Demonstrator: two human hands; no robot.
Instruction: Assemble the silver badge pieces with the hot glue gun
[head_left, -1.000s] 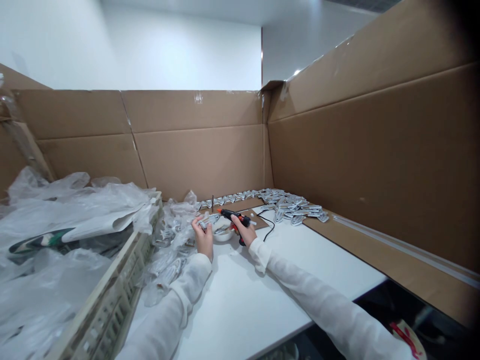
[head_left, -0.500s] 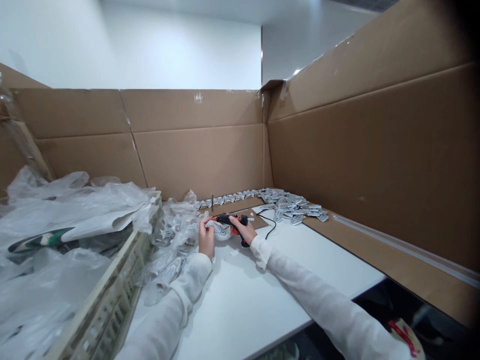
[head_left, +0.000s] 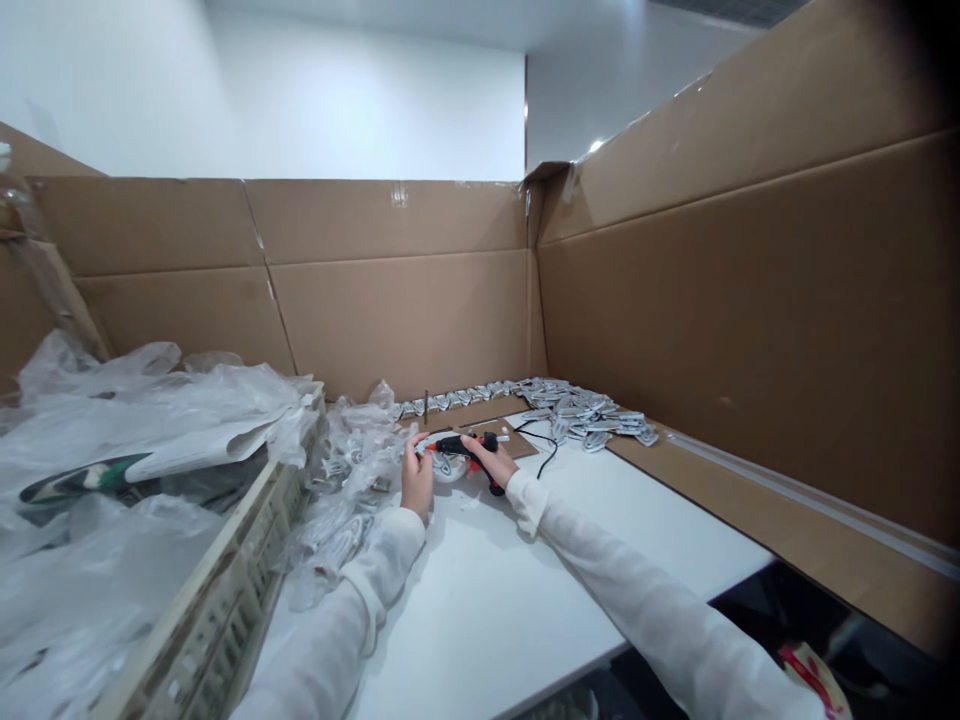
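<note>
While my right hand is gripping one glue gun, its black body is tapering to an orange tip, showing red near the trigger, with one white stick poking out behind. The gun is pointing leftward over one white bowl, its tip almost meeting my left hand. Those fingers are pinching one pale piece, partly hidden, so its shape I cannot tell. Compared with a second ago, the gun is sitting lower and its tip is coming closer to my left fingertips. One black cord is curling on the right. Farther off, one row and one heap of similar pieces are lying along the cardboard, too overlapped for counting. One crate is standing left, plastic bags spilling over it.
</note>
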